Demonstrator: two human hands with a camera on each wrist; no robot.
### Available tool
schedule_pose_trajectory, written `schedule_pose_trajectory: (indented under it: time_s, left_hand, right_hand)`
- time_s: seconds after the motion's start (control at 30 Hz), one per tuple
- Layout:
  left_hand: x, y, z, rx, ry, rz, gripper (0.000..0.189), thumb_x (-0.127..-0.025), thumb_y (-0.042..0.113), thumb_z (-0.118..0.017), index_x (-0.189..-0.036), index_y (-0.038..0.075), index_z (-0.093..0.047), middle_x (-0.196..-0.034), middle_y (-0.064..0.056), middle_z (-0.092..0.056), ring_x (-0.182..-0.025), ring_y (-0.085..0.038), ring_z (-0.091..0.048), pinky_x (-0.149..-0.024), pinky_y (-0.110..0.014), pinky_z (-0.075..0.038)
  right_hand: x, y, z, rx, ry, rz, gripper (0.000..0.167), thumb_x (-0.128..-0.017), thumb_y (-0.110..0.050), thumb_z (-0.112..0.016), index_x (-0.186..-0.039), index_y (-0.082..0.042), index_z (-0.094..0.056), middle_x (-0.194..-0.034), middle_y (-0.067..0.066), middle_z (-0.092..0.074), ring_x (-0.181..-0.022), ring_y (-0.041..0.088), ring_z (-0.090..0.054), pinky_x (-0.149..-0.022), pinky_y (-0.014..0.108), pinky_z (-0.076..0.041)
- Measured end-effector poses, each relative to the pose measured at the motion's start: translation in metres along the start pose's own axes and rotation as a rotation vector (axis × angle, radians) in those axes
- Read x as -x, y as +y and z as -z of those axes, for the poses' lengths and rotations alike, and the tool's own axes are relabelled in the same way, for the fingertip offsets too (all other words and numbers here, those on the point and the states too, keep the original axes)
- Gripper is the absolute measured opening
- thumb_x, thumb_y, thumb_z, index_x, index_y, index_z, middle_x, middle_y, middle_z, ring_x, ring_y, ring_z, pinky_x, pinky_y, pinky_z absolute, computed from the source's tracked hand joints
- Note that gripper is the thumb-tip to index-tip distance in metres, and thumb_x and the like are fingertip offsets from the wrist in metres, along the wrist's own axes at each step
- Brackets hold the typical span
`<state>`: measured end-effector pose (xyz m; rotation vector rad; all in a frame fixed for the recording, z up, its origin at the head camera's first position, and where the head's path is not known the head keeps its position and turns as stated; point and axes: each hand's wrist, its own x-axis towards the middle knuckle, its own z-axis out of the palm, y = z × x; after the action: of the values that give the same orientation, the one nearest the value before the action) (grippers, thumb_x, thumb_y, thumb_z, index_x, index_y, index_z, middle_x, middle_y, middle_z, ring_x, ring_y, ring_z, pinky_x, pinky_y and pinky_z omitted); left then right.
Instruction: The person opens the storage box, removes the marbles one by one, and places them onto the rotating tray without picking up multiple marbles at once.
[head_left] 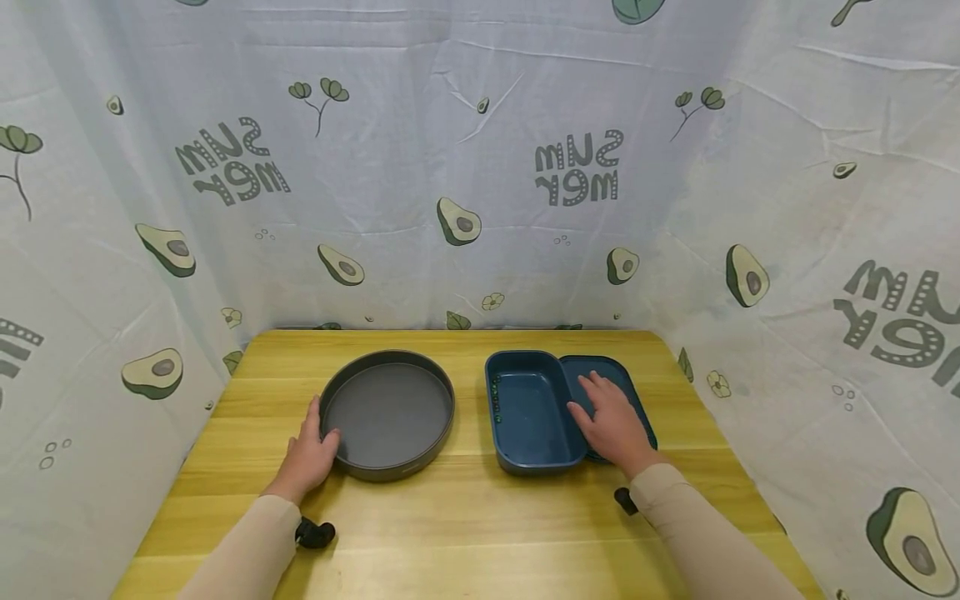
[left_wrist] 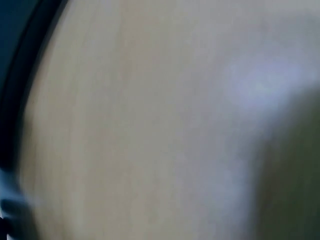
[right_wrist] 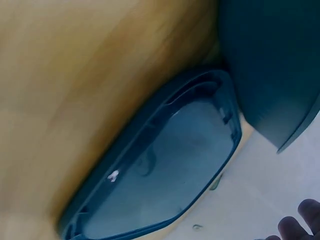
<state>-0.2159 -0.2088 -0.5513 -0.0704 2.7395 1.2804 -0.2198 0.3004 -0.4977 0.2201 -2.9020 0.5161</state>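
Observation:
A round dark grey pan (head_left: 386,412) stands on the left half of the table. At its left rim is my left hand (head_left: 306,457), its fingers extended along the outside and its thumb overlapping the edge. To the right stands a blue rectangular box (head_left: 531,417), with a row of small green bits (head_left: 496,398) along its inner left wall. The blue lid (right_wrist: 165,165) lies beside the box, inner side up. My right hand (head_left: 611,421) extends over the lid and the box's right edge, fingers spread, with nothing in it.
The wooden table (head_left: 457,533) carries these things near its far side. A white curtain with avocado prints (head_left: 405,167) hangs behind the table and along both sides. Black straps sit at both wrists. The left wrist view is blurred.

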Motion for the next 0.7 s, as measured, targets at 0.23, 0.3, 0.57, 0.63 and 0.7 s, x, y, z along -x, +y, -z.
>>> schedule_pose_trajectory:
  time_s: [0.23,0.3,0.57,0.63,0.7]
  left_hand:
    - [0.0,-0.002,-0.002,0.04,0.001,0.012,0.079,-0.111,0.026,-0.038,-0.169,0.009,0.011,-0.176,-0.025,0.002,-0.162,-0.049,-0.005,-0.126,-0.071,0.013]
    - [0.0,-0.003,-0.002,0.047,0.0,0.012,0.078,-0.111,0.025,-0.038,-0.169,0.009,0.011,-0.176,-0.025,0.002,-0.162,-0.049,-0.005,-0.126,-0.071,0.013]
    - [0.0,-0.007,-0.004,0.08,-0.006,0.032,0.078,-0.111,0.025,-0.037,-0.169,0.014,0.014,-0.177,-0.023,0.004,-0.161,-0.051,0.001,-0.126,-0.07,0.016]
    - [0.0,-0.006,-0.004,0.092,-0.002,0.032,0.079,-0.11,0.025,-0.038,-0.169,0.013,0.013,-0.176,-0.023,0.004,-0.161,-0.051,0.0,-0.125,-0.07,0.017]
    - [0.0,-0.005,-0.004,0.098,0.0,0.033,0.079,-0.11,0.025,-0.038,-0.169,0.012,0.012,-0.176,-0.024,0.003,-0.161,-0.052,-0.001,-0.125,-0.07,0.017]
  right_hand:
    - [-0.011,-0.016,0.0,-0.008,-0.016,0.061,0.06,-0.105,-0.03,-0.064,-0.153,0.003,-0.051,-0.16,0.03,-0.045,-0.148,0.053,-0.041,-0.12,0.069,-0.036]
    - [-0.015,-0.021,0.0,-0.023,-0.04,0.079,0.058,-0.105,-0.03,-0.065,-0.153,0.0,-0.053,-0.16,0.028,-0.047,-0.147,0.052,-0.044,-0.12,0.068,-0.037]
    - [-0.038,-0.044,0.003,-0.081,-0.15,0.101,0.051,-0.104,-0.027,-0.067,-0.15,-0.006,-0.059,-0.155,0.021,-0.056,-0.144,0.044,-0.052,-0.116,0.062,-0.045]
    - [-0.045,-0.05,0.004,-0.101,-0.159,0.099,0.05,-0.103,-0.026,-0.068,-0.149,-0.006,-0.06,-0.153,0.02,-0.058,-0.142,0.043,-0.055,-0.115,0.061,-0.047]
    - [-0.051,-0.055,0.005,-0.117,-0.17,0.088,0.05,-0.104,-0.027,-0.068,-0.148,-0.007,-0.061,-0.152,0.018,-0.06,-0.139,0.041,-0.058,-0.113,0.06,-0.049]
